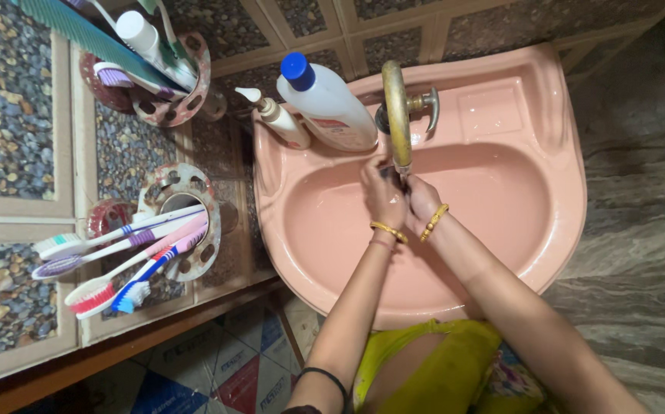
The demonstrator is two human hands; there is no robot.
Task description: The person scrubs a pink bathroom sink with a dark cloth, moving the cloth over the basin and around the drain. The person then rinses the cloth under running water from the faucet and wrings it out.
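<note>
- Reaching forward from the near rim of the pink basin (pixel 562 192), both forearms meet over the bowl, each wrist ringed with gold bangles (pixel 388 231).
- Left hand (pixel 384 195) and right hand (pixel 422 201) press together directly under the brass tap (pixel 395 115); fingers curl around each other, and whether they enclose anything I cannot tell.
- Left of the basin, a round holder (pixel 187 188) on the tiled wall carries several toothbrushes (pixel 110 257).
- On the basin's back ledge, left of the tap, stand a white bottle with a blue cap (pixel 325 103) and a small pump bottle (pixel 275 119).
- Beyond, a second holder (pixel 171 84) holds a comb and tubes.
</note>
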